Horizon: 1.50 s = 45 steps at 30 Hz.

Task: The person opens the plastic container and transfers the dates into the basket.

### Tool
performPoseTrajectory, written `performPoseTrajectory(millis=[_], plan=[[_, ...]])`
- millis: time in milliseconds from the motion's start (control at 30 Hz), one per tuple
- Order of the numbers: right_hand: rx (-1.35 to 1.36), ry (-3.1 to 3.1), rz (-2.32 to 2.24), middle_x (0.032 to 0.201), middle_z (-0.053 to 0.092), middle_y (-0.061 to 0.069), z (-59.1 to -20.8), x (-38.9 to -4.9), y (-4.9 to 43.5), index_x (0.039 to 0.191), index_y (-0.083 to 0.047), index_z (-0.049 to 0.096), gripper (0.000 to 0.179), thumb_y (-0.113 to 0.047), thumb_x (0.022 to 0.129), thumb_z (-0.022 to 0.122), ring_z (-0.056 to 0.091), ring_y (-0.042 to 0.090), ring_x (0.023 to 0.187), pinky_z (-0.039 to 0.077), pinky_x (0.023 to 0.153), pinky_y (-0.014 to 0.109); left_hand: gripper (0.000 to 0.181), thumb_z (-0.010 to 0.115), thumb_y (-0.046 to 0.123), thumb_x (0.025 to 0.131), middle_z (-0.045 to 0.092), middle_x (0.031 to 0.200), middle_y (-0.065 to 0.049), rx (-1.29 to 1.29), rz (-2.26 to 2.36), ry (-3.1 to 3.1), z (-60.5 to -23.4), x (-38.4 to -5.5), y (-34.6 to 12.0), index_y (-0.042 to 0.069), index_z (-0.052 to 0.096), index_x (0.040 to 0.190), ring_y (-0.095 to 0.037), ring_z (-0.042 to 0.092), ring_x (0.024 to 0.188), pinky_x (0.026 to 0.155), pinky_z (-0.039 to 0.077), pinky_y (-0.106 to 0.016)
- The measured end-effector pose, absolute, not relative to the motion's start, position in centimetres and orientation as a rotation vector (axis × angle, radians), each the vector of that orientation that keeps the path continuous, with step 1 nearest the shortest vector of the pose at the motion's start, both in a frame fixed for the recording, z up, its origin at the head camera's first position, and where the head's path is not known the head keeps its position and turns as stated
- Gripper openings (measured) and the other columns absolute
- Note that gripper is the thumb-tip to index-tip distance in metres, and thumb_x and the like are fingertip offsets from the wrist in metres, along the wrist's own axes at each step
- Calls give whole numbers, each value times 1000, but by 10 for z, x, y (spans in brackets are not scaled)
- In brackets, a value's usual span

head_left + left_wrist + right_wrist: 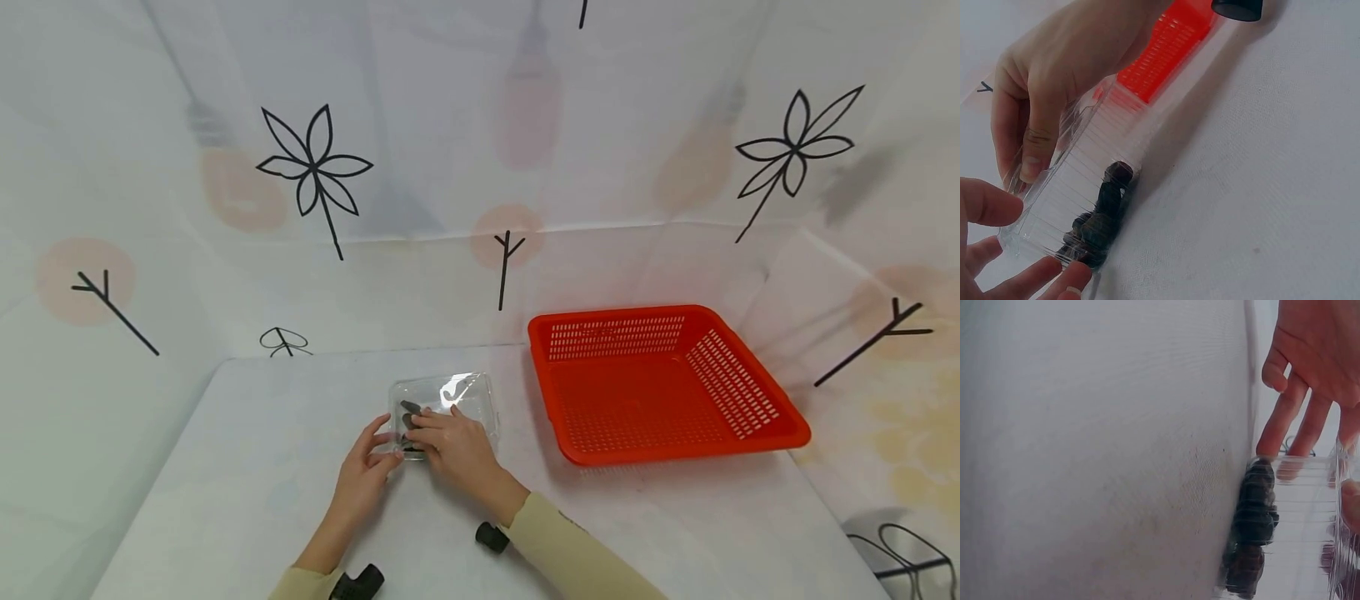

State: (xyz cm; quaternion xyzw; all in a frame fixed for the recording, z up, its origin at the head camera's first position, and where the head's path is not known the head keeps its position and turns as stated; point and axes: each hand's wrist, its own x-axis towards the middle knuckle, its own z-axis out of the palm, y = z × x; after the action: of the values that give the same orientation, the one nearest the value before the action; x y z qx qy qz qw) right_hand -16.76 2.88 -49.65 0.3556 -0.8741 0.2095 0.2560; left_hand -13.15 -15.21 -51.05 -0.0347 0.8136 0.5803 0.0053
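Observation:
A clear plastic box (480, 408) stands on the white table with several dark, lumpy pieces (1099, 226) inside. They lie along its near left side, and their kind is unclear. At the box's left side is my left hand (362, 482), its fingers spread and fairly straight, touching the wall in the right wrist view. My right hand (461, 454) reaches over the near rim, fingers down in the box by the dark pieces. Whether those fingertips pinch a piece is hidden. Through the ribbed wall more dark pieces (1254, 512) show in the right wrist view.
A red perforated plastic basket (637, 408) sits to the right of the box, with a gap between them. Black wrist devices (492, 537) are on both forearms. A white patterned cloth (420, 292) rises behind the table and at its sides.

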Motion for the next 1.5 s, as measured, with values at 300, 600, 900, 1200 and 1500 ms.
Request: performPoseTrajectory(millis=[300,600,900,1200,1500], plan=[[938,-2425,589,115,71,-4,-496,-168,28,101,-21,81,23,-8,83,79,67,14,110,51,90,52,64,64,7,93,56,134,-19,-144,1819,2503,-505,-130,-149,17,41,152,-24,65,96,71,48,-34],[931,-2434,651,113,72,-4,-493,-171,28,102,-19,81,20,-9,84,78,68,13,107,51,89,52,63,63,8,93,56,135,-19,-182,1849,2452,-503,-133,-150,17,40,151,-24,65,98,72,48,-36],[860,-2300,1016,103,75,1,-486,-175,32,104,-15,80,21,-13,83,81,71,15,98,55,83,41,56,61,5,92,59,132,-18,-197,1875,2424,-506,-137,-157,16,47,145,-23,65,95,70,47,-34],[875,-2311,1048,109,74,2,-486,-174,33,108,-13,79,25,-16,83,81,69,17,105,51,90,48,57,60,2,90,60,123,-15,-132,1825,2485,-509,-144,-160,11,48,146,-22,62,83,65,46,-28],[876,-2398,1028,116,72,0,-483,-170,34,113,-13,77,29,-19,85,80,65,15,114,47,97,49,52,64,2,92,58,81,-5,18,1870,2432,-510,-153,-165,2,50,142,-16,55,64,59,45,-27]])
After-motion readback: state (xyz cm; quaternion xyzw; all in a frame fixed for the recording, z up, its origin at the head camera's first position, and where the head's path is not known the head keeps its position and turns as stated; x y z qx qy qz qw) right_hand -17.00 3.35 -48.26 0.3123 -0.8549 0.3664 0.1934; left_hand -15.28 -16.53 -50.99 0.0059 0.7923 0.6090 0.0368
